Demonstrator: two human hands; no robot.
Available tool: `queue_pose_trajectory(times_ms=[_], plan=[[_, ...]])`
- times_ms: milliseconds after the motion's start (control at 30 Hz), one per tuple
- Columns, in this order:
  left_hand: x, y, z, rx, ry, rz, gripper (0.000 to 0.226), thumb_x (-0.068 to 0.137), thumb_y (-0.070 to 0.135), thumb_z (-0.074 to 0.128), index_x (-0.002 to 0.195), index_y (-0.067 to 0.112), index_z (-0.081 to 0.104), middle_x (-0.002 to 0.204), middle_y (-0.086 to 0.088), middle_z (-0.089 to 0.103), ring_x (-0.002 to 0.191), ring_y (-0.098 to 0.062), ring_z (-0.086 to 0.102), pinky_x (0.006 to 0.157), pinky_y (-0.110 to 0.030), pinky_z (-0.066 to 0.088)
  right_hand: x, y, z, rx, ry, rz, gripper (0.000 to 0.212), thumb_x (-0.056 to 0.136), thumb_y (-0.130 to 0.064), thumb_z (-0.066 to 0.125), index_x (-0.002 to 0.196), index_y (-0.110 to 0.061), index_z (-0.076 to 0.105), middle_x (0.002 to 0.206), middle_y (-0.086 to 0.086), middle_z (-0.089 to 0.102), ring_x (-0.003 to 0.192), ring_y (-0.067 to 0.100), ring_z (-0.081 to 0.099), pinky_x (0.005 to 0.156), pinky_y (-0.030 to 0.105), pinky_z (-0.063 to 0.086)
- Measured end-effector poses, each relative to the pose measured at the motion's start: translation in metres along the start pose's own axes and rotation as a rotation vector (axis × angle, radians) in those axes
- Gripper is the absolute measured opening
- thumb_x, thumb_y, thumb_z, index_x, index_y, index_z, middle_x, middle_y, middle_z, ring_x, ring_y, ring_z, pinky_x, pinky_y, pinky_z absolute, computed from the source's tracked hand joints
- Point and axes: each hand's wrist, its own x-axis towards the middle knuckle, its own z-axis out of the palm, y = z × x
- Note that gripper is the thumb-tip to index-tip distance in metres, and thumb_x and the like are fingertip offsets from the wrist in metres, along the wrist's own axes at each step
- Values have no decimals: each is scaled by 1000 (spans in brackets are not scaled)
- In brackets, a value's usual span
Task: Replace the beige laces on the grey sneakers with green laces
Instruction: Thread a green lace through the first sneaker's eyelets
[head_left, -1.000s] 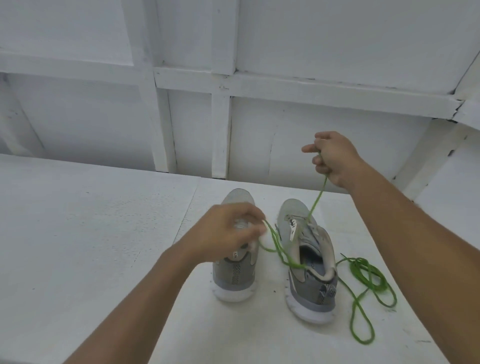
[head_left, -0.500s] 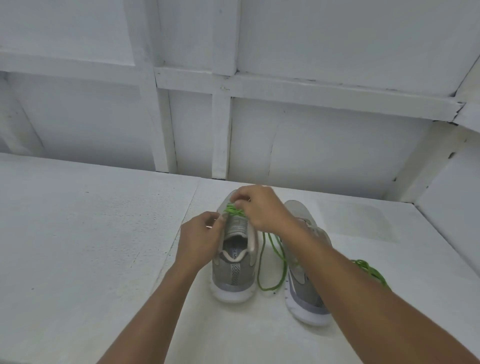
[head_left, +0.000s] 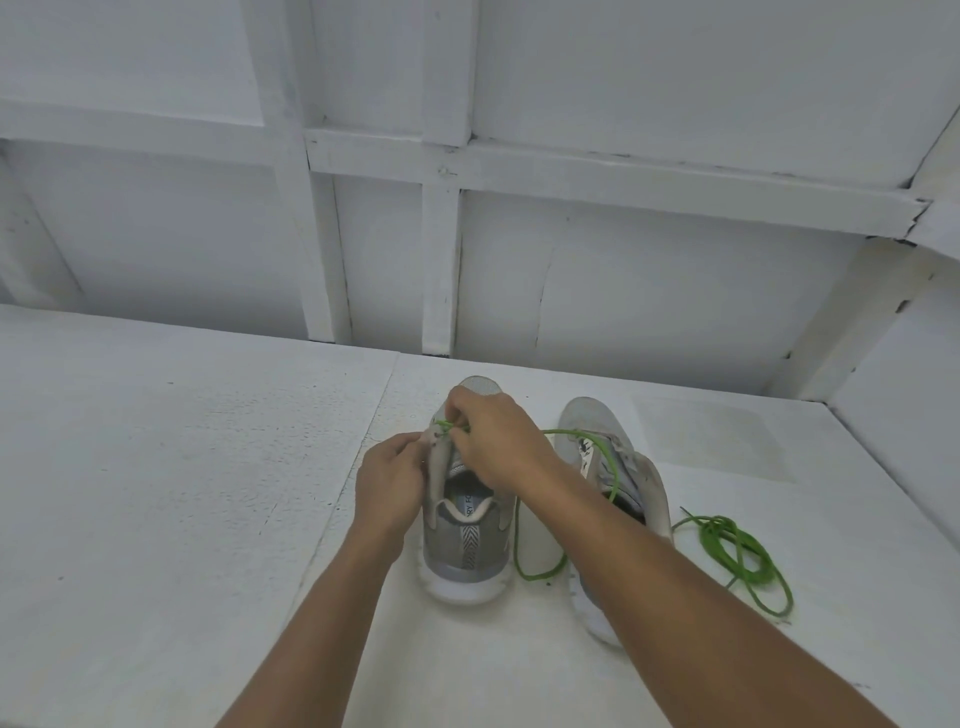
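Observation:
Two grey sneakers stand side by side on the white table (head_left: 182, 493), heels toward me. On the left sneaker (head_left: 465, 545), my left hand (head_left: 392, 480) grips the left eyelet flap. My right hand (head_left: 496, 444) pinches a green lace (head_left: 540, 571) at the eyelets near the toe; this lace arcs over the right sneaker (head_left: 634, 467) and loops down between the two shoes. My right forearm hides much of the right sneaker. A second green lace (head_left: 737, 556) lies in a loose coil on the table to its right.
A white panelled wall with wooden battens (head_left: 441, 260) rises right behind the table. A slanted white panel (head_left: 893, 389) closes off the right side.
My right hand came down from a raised pull of the lace to the left sneaker's eyelets. The lace went slack and now loops between the shoes. My left hand shifted to the shoe's left flap.

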Motion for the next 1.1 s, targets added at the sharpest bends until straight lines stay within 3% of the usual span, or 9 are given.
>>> queue_pose_trajectory(times_ms=[233,433,600,800,967,1033,1100], plan=[[0,-1,1,10,4,31,25,93,20,52,84,28,74,84,6,75,91,-16,68,85,-39,54,0,-3,0,-59,-3,-22,10,92,-16,48,100,-18,54,96,7,62,87,29,55,73,40,51],[2,0,-3,61,-86,78,17,92,38,55,91,32,71,91,10,73,92,-11,68,84,-32,52,1,-6,1,-137,12,-57,8,91,-15,52,98,-18,53,93,8,64,84,29,54,68,36,44],[11,7,-7,61,-155,75,24,100,31,49,96,19,70,89,7,73,75,-3,69,65,-21,46,-1,-6,0,-196,58,-95,11,92,-10,51,100,-18,49,89,2,65,80,26,51,81,36,35],[28,7,-13,58,-202,60,20,99,26,53,92,11,65,90,-1,71,85,-18,68,79,-35,52,-3,-3,-1,-243,105,-116,15,89,-14,51,103,-20,52,95,0,65,97,26,49,85,40,34],[34,9,-19,-189,-40,148,19,104,19,40,96,6,52,101,-11,65,92,-26,70,83,-40,55,-12,13,-9,-369,182,-112,43,83,-17,61,124,-22,49,120,0,50,108,24,40,84,36,30],[40,19,-30,-513,29,134,20,106,18,35,93,8,47,101,-13,63,91,-28,71,81,-41,56,-16,18,-13,-369,209,-63,47,86,-29,62,129,-19,46,121,2,46,110,24,40,87,36,31],[52,35,-53,-892,75,49,24,105,18,36,85,10,48,84,-6,62,79,-21,70,75,-35,56,-21,20,-15,-351,229,-24,50,86,-38,62,128,-16,45,119,5,46,108,25,42,87,36,34]])
